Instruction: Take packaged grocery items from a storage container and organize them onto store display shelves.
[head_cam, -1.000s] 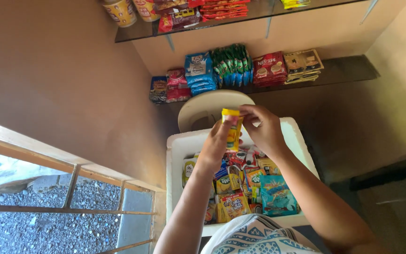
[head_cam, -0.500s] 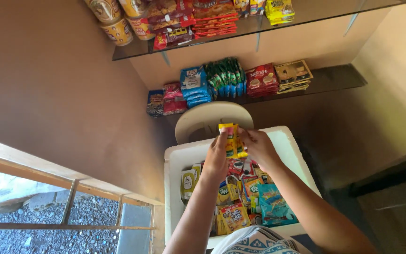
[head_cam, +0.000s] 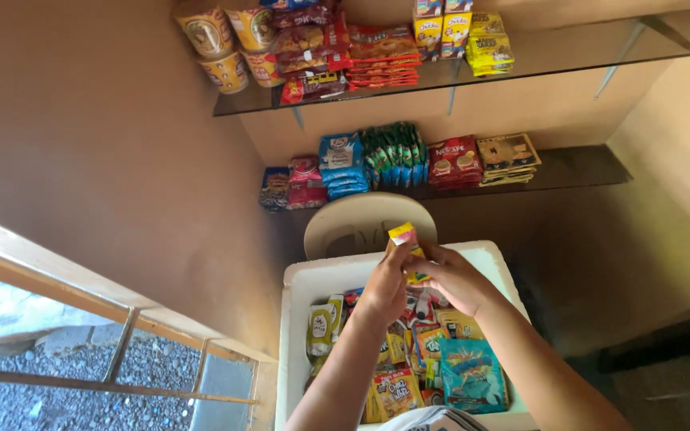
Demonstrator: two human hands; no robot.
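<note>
Both my hands hold one small yellow and pink snack pack (head_cam: 403, 236) above a white foam box (head_cam: 300, 287). My left hand (head_cam: 385, 289) grips it from the left side, and my right hand (head_cam: 450, 276) closes on it from the right. The pack's top end sticks up above my fingers. Inside the box lie several snack packets, among them a blue bag (head_cam: 473, 375) and yellow sachets (head_cam: 321, 326).
A cream plastic chair back (head_cam: 345, 223) stands behind the box. Two wall shelves carry packets: the lower shelf (head_cam: 576, 164) and an upper glass shelf (head_cam: 569, 52) with cup noodles (head_cam: 217, 44). A brown wall is on the left, with a window frame (head_cam: 121, 319) below.
The view has tilted so more of the upper shelf shows. My hands with the pack have stayed together over the box, sitting lower in the frame.
</note>
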